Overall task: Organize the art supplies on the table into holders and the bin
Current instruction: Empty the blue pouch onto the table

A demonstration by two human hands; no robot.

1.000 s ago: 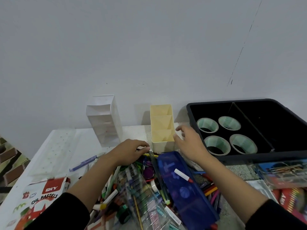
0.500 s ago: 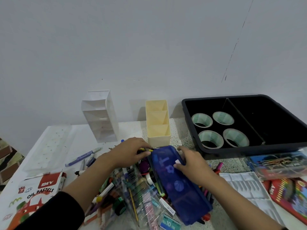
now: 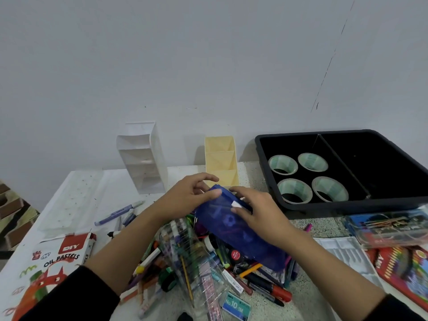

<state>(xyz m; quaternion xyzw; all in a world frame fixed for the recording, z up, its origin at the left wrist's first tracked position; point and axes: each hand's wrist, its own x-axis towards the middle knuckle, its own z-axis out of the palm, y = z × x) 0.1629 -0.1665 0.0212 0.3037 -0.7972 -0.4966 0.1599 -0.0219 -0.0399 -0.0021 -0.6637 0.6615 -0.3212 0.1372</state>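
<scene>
Pinching blue pencil case with left hand, just in front of yellow holder. Clasping its top with right hand, fingers curled.

Craft desk, plain wall
Heaped markers, an oil pastels box, white holder, yellow holder, 4 tape rolls in a black bin.

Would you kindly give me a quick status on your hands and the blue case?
Left hand grips blue pencil case at far end; right hand holds its side. Case tilted atop pen pile. Yellow holder just behind, empty.
</scene>
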